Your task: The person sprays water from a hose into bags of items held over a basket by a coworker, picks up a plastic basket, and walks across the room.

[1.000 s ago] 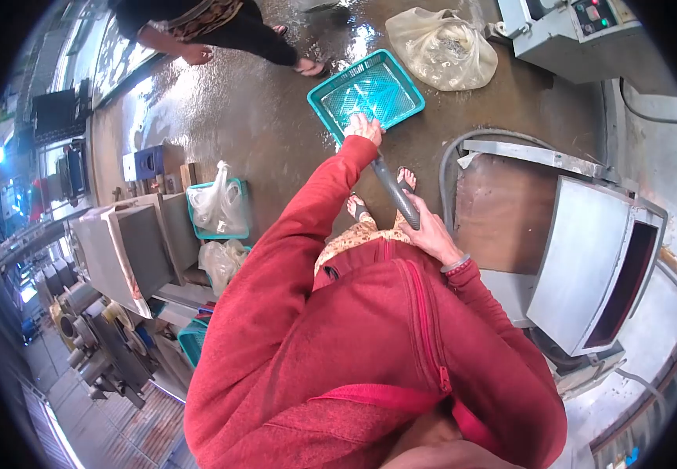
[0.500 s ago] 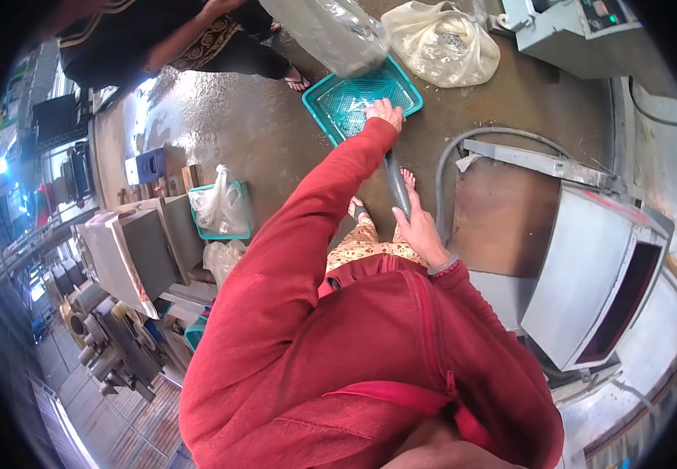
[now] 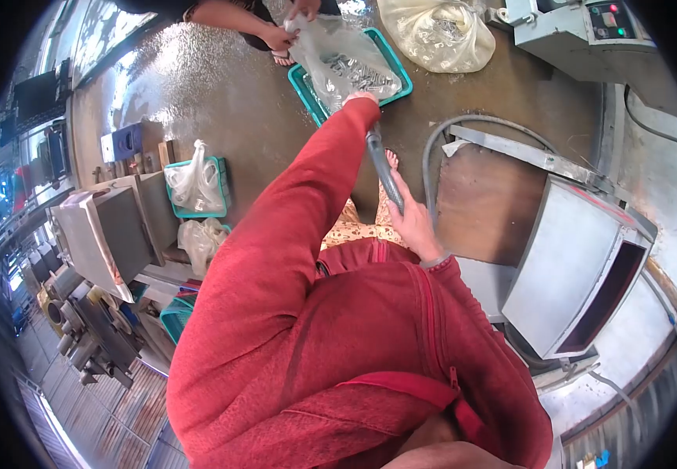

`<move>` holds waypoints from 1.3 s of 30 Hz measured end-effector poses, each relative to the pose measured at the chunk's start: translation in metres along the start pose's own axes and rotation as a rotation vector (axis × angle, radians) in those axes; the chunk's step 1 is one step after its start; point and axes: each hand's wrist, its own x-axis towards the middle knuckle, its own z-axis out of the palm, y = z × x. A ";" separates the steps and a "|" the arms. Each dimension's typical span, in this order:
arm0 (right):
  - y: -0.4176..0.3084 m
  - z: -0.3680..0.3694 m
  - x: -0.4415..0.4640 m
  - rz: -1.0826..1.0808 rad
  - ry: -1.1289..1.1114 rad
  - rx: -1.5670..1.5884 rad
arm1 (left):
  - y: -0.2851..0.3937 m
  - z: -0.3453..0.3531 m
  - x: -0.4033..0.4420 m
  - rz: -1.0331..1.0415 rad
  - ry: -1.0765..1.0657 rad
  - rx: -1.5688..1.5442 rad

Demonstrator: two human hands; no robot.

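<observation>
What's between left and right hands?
A grey tube in the head view, running from the right hand to the left sleeve. Whether it reaches the left hand is hidden.

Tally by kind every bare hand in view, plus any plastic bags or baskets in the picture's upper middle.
Wearer's bare left hand and right hand: 2
Co-worker's bare hands: 2
Translucent plastic bag and cream plastic bag: 2
Rectangular teal plastic mesh basket: 1
Total: 7

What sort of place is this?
Probably a factory or workshop: a grey metal cabinet with red and green lights, a wet brown floor, and small silvery pieces at a turquoise rectangular plastic basket.
</observation>
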 end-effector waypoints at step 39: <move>-0.013 0.050 0.025 0.113 -0.119 0.011 | -0.351 0.234 -0.231 -0.571 0.290 -0.583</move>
